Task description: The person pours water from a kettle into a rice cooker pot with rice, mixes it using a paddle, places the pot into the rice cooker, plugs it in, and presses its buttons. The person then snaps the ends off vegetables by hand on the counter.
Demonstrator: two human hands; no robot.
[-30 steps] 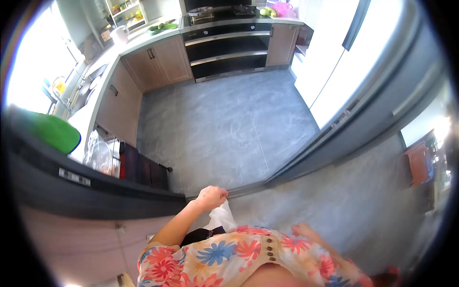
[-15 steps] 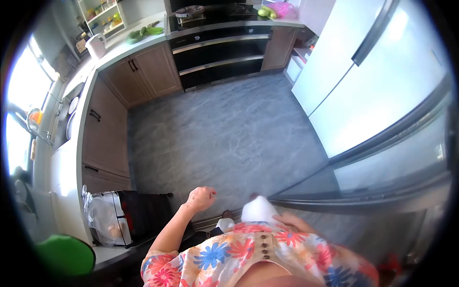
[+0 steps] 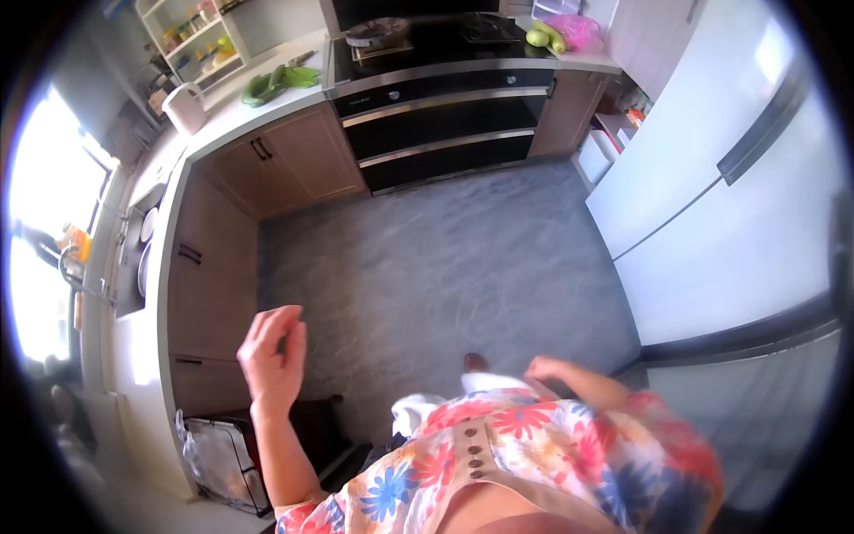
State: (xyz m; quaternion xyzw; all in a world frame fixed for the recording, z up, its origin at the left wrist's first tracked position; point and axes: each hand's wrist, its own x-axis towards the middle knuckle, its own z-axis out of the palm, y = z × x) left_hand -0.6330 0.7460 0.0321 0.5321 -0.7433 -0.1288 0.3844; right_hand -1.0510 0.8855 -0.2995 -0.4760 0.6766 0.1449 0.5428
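My left hand [image 3: 274,358] is raised over the floor at the lower left, its fingers curled loosely towards the thumb, with nothing visible in them. Near the front of my flowered shirt [image 3: 516,436] is my right hand [image 3: 544,368], closed, held low beside my white trouser leg. Whether it holds anything is hidden. One dark shoe [image 3: 476,362] shows beyond the trousers on the grey floor [image 3: 427,267].
A white counter [image 3: 166,303] with a sink [image 3: 140,254], a white jug [image 3: 185,109] and green vegetables [image 3: 277,84] runs along the left. The stove [image 3: 445,116] stands ahead, the fridge [image 3: 712,231] at right. A bagged rack [image 3: 222,463] sits lower left.
The stove and fridge appear nearer, and the doorway frame has slid back. My left hand has swung up and to the left. My right hand has moved slightly forward.
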